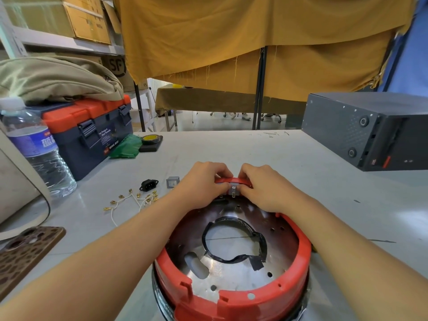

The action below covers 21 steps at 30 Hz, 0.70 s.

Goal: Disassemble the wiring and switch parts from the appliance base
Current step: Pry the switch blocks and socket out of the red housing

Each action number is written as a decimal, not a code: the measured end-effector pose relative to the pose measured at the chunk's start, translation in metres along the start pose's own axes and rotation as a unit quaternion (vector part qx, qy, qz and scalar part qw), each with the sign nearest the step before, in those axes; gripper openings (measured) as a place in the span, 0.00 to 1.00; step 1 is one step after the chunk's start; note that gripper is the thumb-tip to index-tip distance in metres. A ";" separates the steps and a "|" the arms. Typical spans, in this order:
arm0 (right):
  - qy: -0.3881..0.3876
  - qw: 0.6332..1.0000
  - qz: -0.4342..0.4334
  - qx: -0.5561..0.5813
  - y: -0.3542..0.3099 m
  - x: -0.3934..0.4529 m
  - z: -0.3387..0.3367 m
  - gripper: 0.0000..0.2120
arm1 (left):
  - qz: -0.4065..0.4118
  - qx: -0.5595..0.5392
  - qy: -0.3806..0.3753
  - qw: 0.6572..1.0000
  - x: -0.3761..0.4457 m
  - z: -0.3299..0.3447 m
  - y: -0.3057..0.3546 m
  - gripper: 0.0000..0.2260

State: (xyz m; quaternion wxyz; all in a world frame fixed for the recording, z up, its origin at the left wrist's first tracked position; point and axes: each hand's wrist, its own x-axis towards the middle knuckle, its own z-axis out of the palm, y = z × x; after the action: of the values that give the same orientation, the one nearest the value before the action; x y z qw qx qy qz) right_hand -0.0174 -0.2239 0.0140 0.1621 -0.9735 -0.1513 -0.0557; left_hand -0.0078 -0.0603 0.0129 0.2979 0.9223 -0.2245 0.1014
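The red round appliance base (298, 258) lies upside down on the table in front of me, with a metal plate and a loop of black tape inside. At its far rim sits a small grey switch (233, 189) with metal terminals. My left hand (203, 181) and my right hand (264, 184) both curl over that rim and pinch the switch from either side. To the left on the table lie a loose grey switch (171, 182), a black power socket (148, 184) and white wires with brass terminals (132, 200).
A water bottle (37, 147) and a blue-orange toolbox (90, 130) stand at the left, with a tape roll (151, 139) and green bag beside them. A dark metal box (366, 128) sits at the right. A patterned phone (25, 253) lies near the left front edge.
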 end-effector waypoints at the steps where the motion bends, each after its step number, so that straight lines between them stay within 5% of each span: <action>1: -0.001 1.000 0.001 -0.004 0.000 0.000 0.000 0.10 | -0.001 0.004 0.001 1.000 0.000 0.001 0.000 0.08; 21: 0.000 0.999 0.013 -0.042 -0.003 0.000 -0.001 0.10 | -0.025 0.015 0.007 1.000 0.002 0.005 0.000 0.04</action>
State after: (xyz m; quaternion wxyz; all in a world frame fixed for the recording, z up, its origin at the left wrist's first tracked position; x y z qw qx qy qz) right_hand -0.0186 -0.2215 0.0157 0.1217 -0.9813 -0.1362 -0.0604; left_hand -0.0054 -0.0641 0.0093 0.2880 0.9311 -0.1980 0.1042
